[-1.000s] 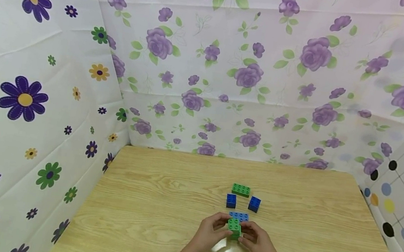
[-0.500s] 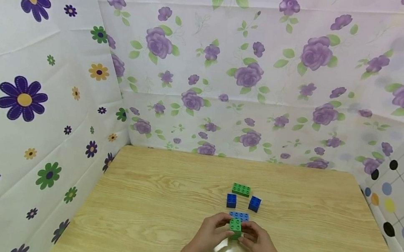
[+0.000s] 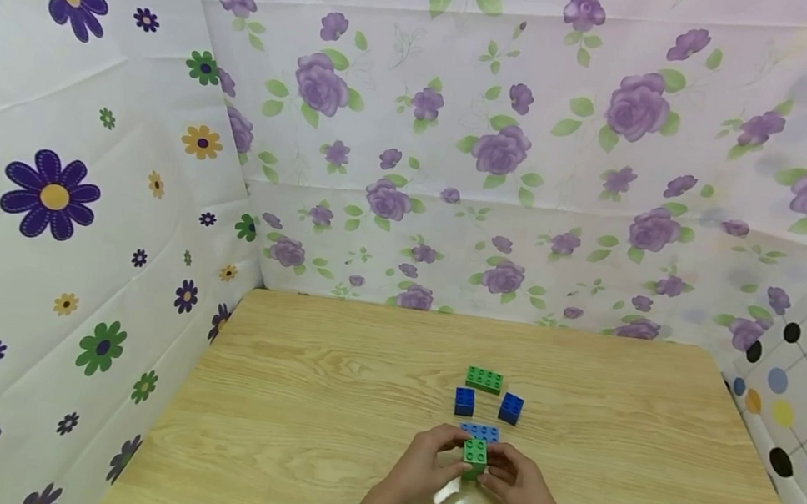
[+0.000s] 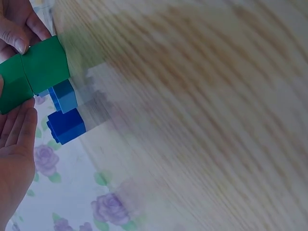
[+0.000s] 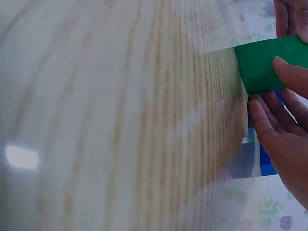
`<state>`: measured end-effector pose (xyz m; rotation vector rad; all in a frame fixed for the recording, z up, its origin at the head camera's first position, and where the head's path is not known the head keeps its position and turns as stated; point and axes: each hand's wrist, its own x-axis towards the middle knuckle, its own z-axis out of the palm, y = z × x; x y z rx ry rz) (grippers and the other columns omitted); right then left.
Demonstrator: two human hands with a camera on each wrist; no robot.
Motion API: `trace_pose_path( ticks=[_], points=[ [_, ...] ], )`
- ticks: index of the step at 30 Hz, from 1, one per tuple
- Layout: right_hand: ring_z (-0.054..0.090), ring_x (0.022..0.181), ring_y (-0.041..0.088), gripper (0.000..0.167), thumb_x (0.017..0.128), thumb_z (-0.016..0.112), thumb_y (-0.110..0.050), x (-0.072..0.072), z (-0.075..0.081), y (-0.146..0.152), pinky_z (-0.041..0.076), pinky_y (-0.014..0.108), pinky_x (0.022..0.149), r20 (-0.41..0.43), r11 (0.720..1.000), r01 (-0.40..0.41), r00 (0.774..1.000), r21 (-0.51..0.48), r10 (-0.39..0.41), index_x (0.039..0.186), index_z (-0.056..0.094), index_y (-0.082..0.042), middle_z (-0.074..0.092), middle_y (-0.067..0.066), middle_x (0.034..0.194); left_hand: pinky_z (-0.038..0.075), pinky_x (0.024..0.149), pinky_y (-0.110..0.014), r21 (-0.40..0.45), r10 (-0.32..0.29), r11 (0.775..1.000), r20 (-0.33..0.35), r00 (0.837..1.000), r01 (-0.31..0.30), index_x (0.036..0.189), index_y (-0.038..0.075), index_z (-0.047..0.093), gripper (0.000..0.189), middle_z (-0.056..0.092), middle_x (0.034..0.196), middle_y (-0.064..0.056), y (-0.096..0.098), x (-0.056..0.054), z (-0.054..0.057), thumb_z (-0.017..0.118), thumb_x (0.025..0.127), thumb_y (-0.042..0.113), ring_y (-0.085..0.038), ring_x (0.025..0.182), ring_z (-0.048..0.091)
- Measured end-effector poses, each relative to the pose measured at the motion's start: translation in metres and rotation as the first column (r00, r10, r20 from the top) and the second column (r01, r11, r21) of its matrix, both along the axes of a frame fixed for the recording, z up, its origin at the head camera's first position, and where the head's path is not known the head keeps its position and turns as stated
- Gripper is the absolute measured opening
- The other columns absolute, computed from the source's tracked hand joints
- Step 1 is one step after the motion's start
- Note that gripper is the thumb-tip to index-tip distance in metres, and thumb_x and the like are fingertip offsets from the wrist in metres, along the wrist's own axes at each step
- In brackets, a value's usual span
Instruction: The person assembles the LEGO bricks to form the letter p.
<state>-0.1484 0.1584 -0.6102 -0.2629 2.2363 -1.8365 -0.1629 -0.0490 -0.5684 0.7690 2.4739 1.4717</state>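
Observation:
In the head view, two square green bricks stand one on the other near the front of the table, the upper brick (image 3: 475, 450) showing its studs. My left hand (image 3: 429, 460) pinches this stack from the left, thumb in front and fingers behind. From the other side my right hand (image 3: 518, 478) grips it too, its thumb low on the front. The left wrist view shows a thin seam between the lower brick (image 4: 47, 65) and the one above. Right behind the stack lies a long light blue brick (image 3: 480, 432), partly hidden by the hands.
Farther back are two square dark blue bricks, one on the left (image 3: 464, 401) and one on the right (image 3: 511, 408). Behind them lies a long green brick (image 3: 484, 380). The wooden table (image 3: 323, 410) ends at a flowered cloth (image 3: 459, 166) at the back.
The upper green brick has turned slightly and now lines up with the lower one. Both hands keep their hold. The head view has shifted a little; the other bricks stay put.

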Motion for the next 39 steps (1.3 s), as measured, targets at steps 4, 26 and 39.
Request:
trace_pose_path(
  ticks=[4,26,39],
  points=[
    [0.059,0.111,0.032,0.048,0.085,0.073,-0.006,0.0,0.001,0.0,0.054,0.025,0.089,0.002,1.0,-0.001,1.0,-0.004,0.001,0.126,0.052,0.006,0.059,0.018,0.121,0.05,0.095,-0.024,-0.014,0.014,1.0,-0.01,1.0,-0.014,0.123,0.008,0.06,0.034,0.062,0.118,0.0,0.001,0.001,-0.001,0.069,0.09,0.011,-0.017,0.11,0.06],
    [0.06,0.11,0.033,0.048,0.082,0.075,-0.004,0.0,0.001,-0.003,0.055,0.026,0.087,-0.005,0.998,0.041,0.999,0.036,-0.041,0.124,0.054,0.006,0.061,0.019,0.12,0.05,0.096,-0.025,0.178,0.082,0.976,0.22,0.972,-0.123,0.12,0.009,0.062,0.034,0.064,0.12,-0.005,0.004,0.003,-0.016,0.071,0.087,0.008,-0.019,0.115,0.06],
    [0.059,0.111,0.03,0.038,0.087,0.066,0.005,-0.004,0.013,0.011,0.053,0.028,0.093,-0.087,0.987,0.12,0.99,0.11,-0.111,0.124,0.058,-0.001,0.062,0.013,0.119,0.051,0.096,-0.028,0.173,0.085,0.979,0.152,0.985,-0.111,0.117,0.004,0.063,0.032,0.065,0.117,-0.01,0.005,0.003,-0.02,0.071,0.086,0.005,-0.022,0.111,0.062]
  ],
)
